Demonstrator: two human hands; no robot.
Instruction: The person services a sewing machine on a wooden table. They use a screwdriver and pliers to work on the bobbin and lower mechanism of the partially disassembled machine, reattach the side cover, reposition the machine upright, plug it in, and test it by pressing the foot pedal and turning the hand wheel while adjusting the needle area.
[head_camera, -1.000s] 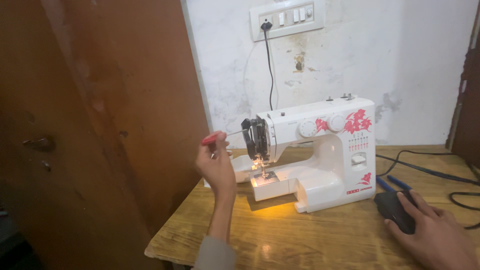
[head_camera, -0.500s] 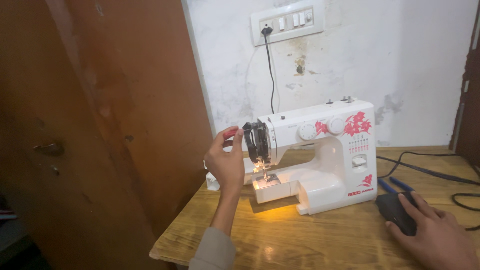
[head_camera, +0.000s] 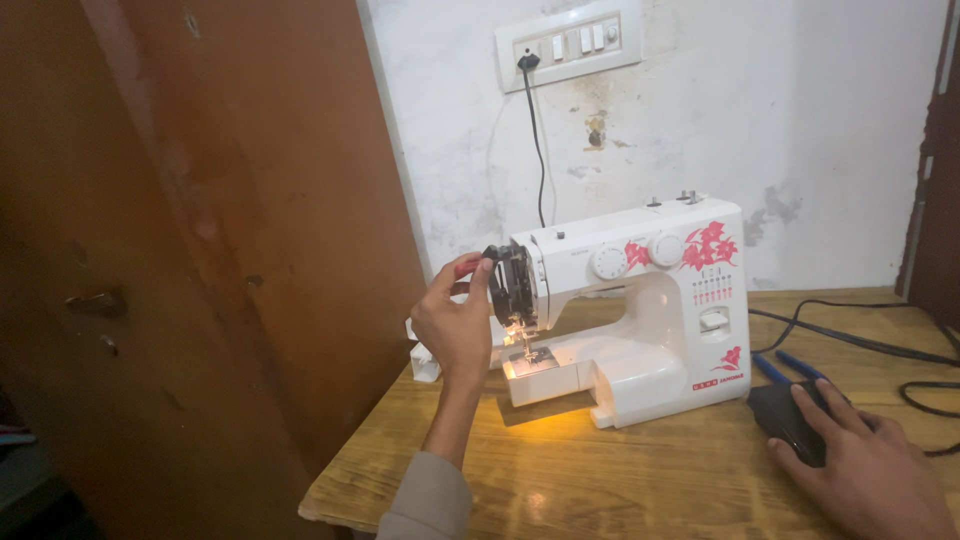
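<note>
At about five o'clock, nearest the camera, the right hand (head_camera: 865, 470) lay flat with its fingers spread loosely over a black foot pedal (head_camera: 790, 418) on the wooden table (head_camera: 640, 480); it pressed down on the pedal rather than gripping it. Just beyond the pedal, toward three o'clock, two blue-handled tools (head_camera: 790, 366) lay side by side, and black cables (head_camera: 860, 340) trailed off to the right edge. At roughly seven o'clock the left hand (head_camera: 455, 325) was raised from a grey sleeve (head_camera: 425, 500), its fingers pinched narrowly around a red-handled tool (head_camera: 466, 266), whose tip met the open black end (head_camera: 512, 285) of the white sewing machine (head_camera: 640, 310). The machine, printed with red flowers, stood near the middle of the table, its lamp glowing yellow over the needle plate (head_camera: 535, 358). A small white piece (head_camera: 424, 362) lay on the table just left of it. Farther back, at twelve o'clock, a black cord (head_camera: 538, 140) ran up the white wall to a plugged switch panel (head_camera: 570, 42). A brown wooden door (head_camera: 200, 250) filled nine o'clock
</note>
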